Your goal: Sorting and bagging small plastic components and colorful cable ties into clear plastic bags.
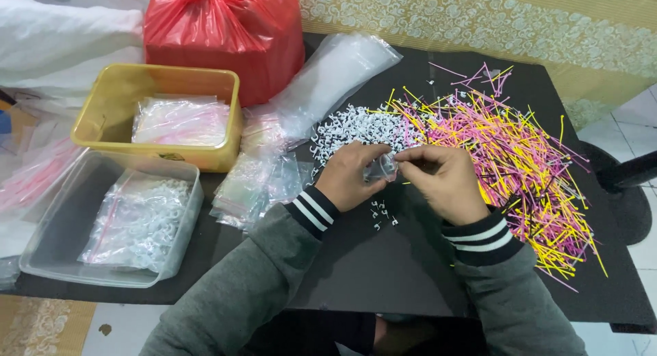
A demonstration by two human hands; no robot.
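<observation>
Left hand (350,176), right hand (443,181) pinching small clear bag (380,168) (between them)

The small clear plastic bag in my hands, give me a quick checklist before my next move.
1. Small clear plastic bag held by both hands: ok, left hand and right hand pinch it.
2. Bag mouth open: cannot tell, fingers hide it.
3. Pile of small white plastic clips within reach: ok, just beyond the hands.
4. Pink and yellow plastic ties kept apart from the clips: not ok, the piles overlap.
5. Stray clips on the black table: not ok, several lie below the hands.
</observation>
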